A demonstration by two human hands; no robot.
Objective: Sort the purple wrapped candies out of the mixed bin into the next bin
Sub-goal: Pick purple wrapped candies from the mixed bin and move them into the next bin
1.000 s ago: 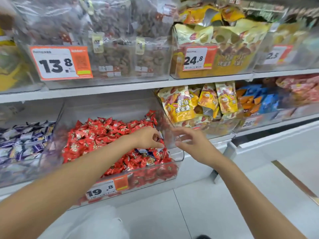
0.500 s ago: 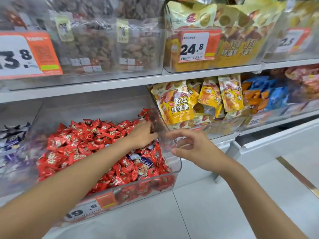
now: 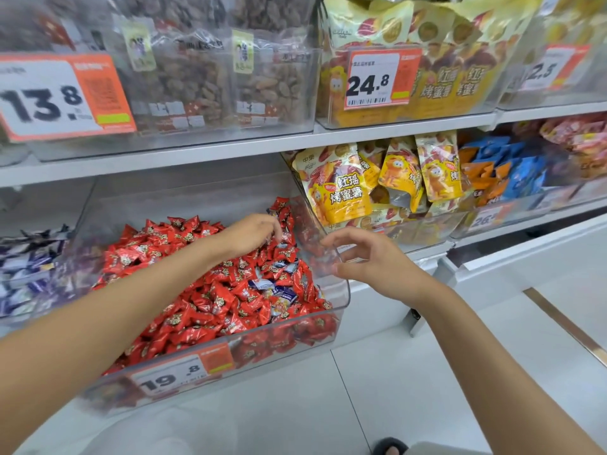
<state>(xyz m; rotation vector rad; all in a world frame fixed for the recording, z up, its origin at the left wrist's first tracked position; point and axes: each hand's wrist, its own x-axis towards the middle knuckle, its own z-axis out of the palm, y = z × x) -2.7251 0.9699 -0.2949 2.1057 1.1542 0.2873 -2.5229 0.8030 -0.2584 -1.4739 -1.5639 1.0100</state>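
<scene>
Shop shelf, lower row: a person's left hand (image 3: 253,234) is reaching deep into the mixed bin (image 3: 345,300), a clear tub that is holding a heap of red candies (image 3: 184,310). Its fingers are bending down into the pile near the bin's back right corner. Their tips are sinking among the wrappers, so it cannot be told whether they are pinching anything.

The right hand (image 3: 371,262) is hovering just beside the bin's right wall, fingers curved and spread, thumb under the forefinger with a gap between them and nothing lying in it. It cannot be told whether it is touching the clear plastic.

A few purple candies (image 3: 285,294) are lying among the red ones in the right half of the bin, nearer the front rim than either hand. Purple and white wrappers (image 3: 29,257) are filling the next bin (image 3: 39,307) to the left. An orange price tag (image 3: 184,374) reading 19.8 is hanging on the mixed bin's front. Yellow snack bags (image 3: 338,192) are standing in the tub to the right.
</scene>
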